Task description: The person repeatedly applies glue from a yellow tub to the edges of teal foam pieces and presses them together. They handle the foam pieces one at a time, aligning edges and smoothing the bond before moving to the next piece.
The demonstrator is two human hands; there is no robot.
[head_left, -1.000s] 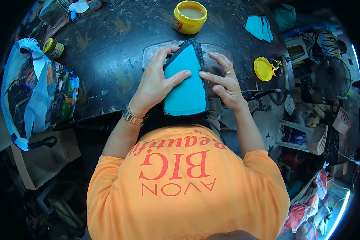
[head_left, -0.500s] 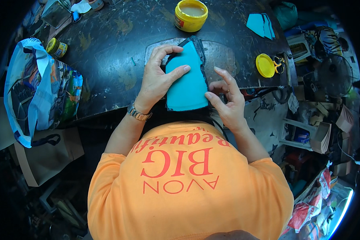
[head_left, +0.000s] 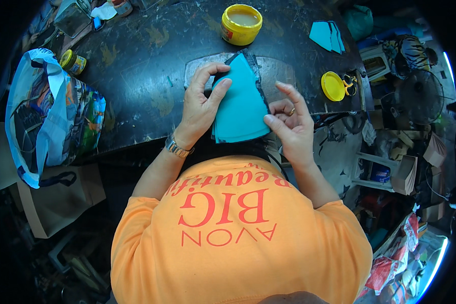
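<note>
My left hand [head_left: 200, 99] pinches a turquoise sheet piece [head_left: 240, 106], thumb on its face and fingers at its upper left edge. The piece tapers toward its far end and has a curved near edge. Dark ragged material borders its far right side, and another turquoise edge peeks out below left. At the lower right edge, the thumb of my right hand [head_left: 291, 124] touches the piece. That hand's index finger stretches away from it, and the other fingers are half curled. Under and beyond the piece lies a dark flat board [head_left: 278, 71].
An open yellow tub [head_left: 241, 33] of cloudy pale paste stands beyond my hands on the dark table [head_left: 131, 86]. To the right are more turquoise pieces [head_left: 327, 36], a yellow lid [head_left: 333, 86] and yellow-handled scissors [head_left: 349, 85]. A blue bag [head_left: 50, 116] and a small jar [head_left: 72, 62] stand left.
The turquoise piece has turned and shifted slightly right, and the layer beneath now shows at its lower left. My left thumb has slid up and left on it. My right thumb stays at its edge.
</note>
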